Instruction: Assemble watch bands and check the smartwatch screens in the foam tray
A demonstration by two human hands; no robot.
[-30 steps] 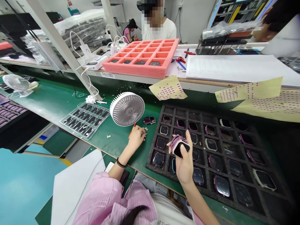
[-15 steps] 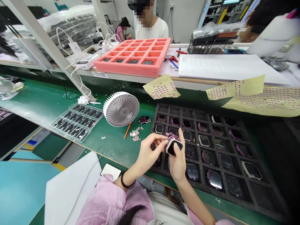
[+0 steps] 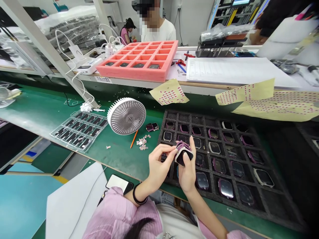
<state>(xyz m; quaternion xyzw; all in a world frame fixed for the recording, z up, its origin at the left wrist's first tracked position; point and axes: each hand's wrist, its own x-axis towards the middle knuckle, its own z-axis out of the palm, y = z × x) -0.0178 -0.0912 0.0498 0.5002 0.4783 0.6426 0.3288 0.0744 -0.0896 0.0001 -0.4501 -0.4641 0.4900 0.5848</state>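
Several watch cases, one silver with a black screen (image 3: 181, 158) and purple ones behind it, are stacked in my right hand (image 3: 187, 174), its thumb on the black screen. The fingertips of my left hand (image 3: 160, 162) pinch at the left edge of the stack; whether a small part sits between them is too small to tell. Both hands are above the left part of a black foam tray (image 3: 275, 201) whose compartments hold many watch cases with purple or silver frames.
A round white fan (image 3: 126, 116) stands left of my hands, near an orange pencil (image 3: 134, 139) and small pale pieces (image 3: 142, 142). Further left lies a clear tray of black parts (image 3: 79, 130). A pink foam tray (image 3: 134, 73) rests on the shelf; people sit beyond it.
The view has shifted slightly, so the surroundings sit a little further left. Both hands keep their hold at the watch cases; the stack is tilted slightly differently.
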